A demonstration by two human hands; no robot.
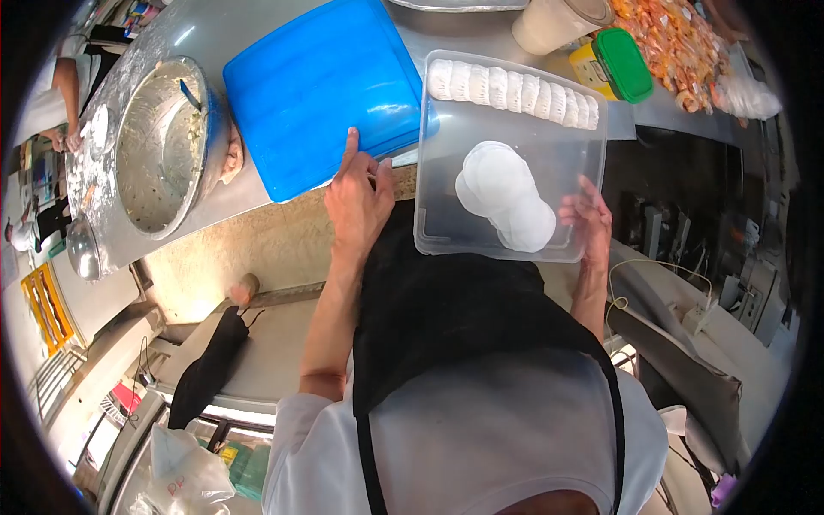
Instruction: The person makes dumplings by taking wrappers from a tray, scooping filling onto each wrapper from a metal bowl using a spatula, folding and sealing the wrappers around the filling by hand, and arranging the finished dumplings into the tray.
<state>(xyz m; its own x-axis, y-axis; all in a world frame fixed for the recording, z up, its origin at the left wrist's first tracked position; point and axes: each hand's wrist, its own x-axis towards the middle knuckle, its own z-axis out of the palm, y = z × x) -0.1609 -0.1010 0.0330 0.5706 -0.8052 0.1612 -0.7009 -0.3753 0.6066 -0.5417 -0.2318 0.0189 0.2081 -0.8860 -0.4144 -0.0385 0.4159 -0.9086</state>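
Observation:
A clear plastic container (442, 184) holds a row of pleated white dumplings (515, 90) along its far side and overlapping stacks of round white wrappers (506, 197). My right hand (588, 219) grips this container by its right wall, fingers behind the clear plastic. To the left lies a large blue lid (322, 90). My left hand (362, 184) is at its near right edge, index finger extended onto the blue surface and the other fingers curled. Whether that hand grips the edge is not visible.
A metal bowl (163, 154) with filling residue stands left of the lid. A green-lidded tub (622, 64), a whitish container (558, 21) and a heap of orange wrapped pieces (669, 43) are at the back right. Another person's hands (64, 137) are at the far left.

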